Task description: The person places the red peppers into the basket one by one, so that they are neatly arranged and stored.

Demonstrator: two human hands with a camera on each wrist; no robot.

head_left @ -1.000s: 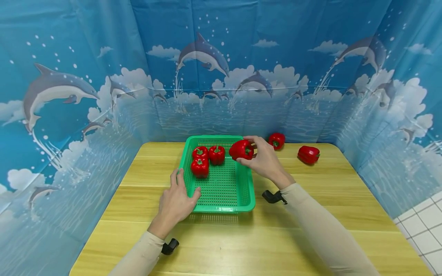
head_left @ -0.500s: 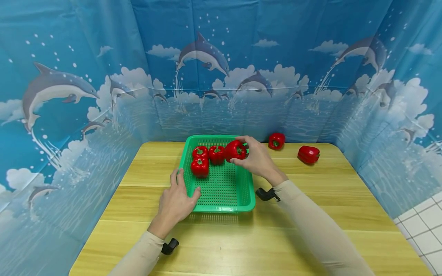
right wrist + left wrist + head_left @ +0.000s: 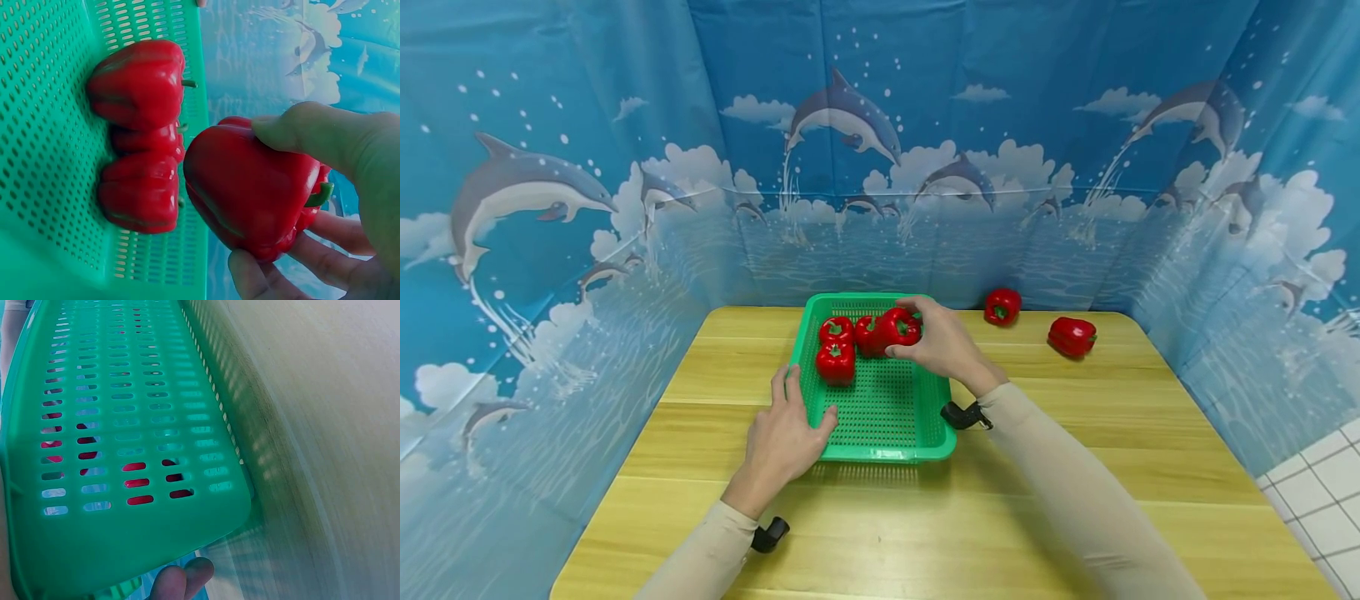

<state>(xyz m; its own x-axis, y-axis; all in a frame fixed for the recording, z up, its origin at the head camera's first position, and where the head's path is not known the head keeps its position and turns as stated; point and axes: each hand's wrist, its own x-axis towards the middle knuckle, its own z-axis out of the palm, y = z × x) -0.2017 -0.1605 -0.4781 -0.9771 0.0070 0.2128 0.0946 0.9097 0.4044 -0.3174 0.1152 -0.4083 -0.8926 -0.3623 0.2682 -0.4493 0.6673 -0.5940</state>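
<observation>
My right hand grips a red bell pepper above the right back part of the green basket. In the right wrist view the held pepper lies between thumb and fingers, its green stem toward the palm. Inside the basket sit three more red peppers: one at the back left, one in front of it, and one beside the held pepper, partly covered by it. My left hand rests at the basket's left front corner, fingers fairly straight; its fingertips show beyond the basket wall.
Two red peppers lie on the wooden table right of the basket: one at the back edge, one farther right. A blue dolphin-print curtain stands behind and at both sides. A black wrist mount sits on each sleeve.
My right hand has carried the held pepper leftward over the basket, to beside the back pepper. The left hand and the basket have stayed in place.
</observation>
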